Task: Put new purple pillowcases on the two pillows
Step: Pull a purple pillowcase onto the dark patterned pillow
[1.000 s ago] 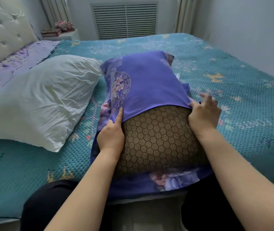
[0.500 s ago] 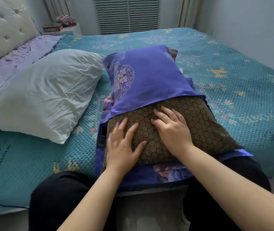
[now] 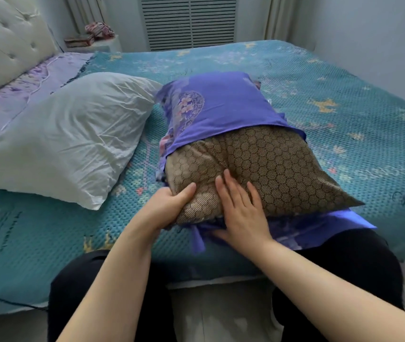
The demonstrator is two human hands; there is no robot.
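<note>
Two pillows: both lie on the bed, side by side, the white one to the left of the brown one, their far corners close together.
Bed [image 3: 344,99]: covered by a teal textured spread with small flower and star motifs; a lilac sheet [image 3: 24,95] shows at its head end, beside a tufted pale headboard [image 3: 4,45].
White pillow [image 3: 68,134]: bare, wrinkled, lying flat on the teal spread at the left, with no case on it.
Brown pillow [image 3: 265,164]: honeycomb-patterned, lying near the bed's front edge; its far half sits inside the purple case, its near half is uncovered, and one near corner points out to the right.
Purple pillowcase [image 3: 226,104]: floral print along its left side; the upper layer's open edge runs across the middle of the brown pillow, while the lower layer spreads out beneath the pillow's near end and hangs over the bed's edge.
Left hand [image 3: 169,208]: grips the near left corner of the brown pillow, thumb on top, fingers curled underneath out of sight.
Right hand [image 3: 243,208]: flat, fingers straight, pressing down on the pillow's near end just beside the left hand; the thumb reaches down toward the purple fabric below.
Bedside shelf [image 3: 90,43]: in the far corner, holding a few small items too blurred to name.
</note>
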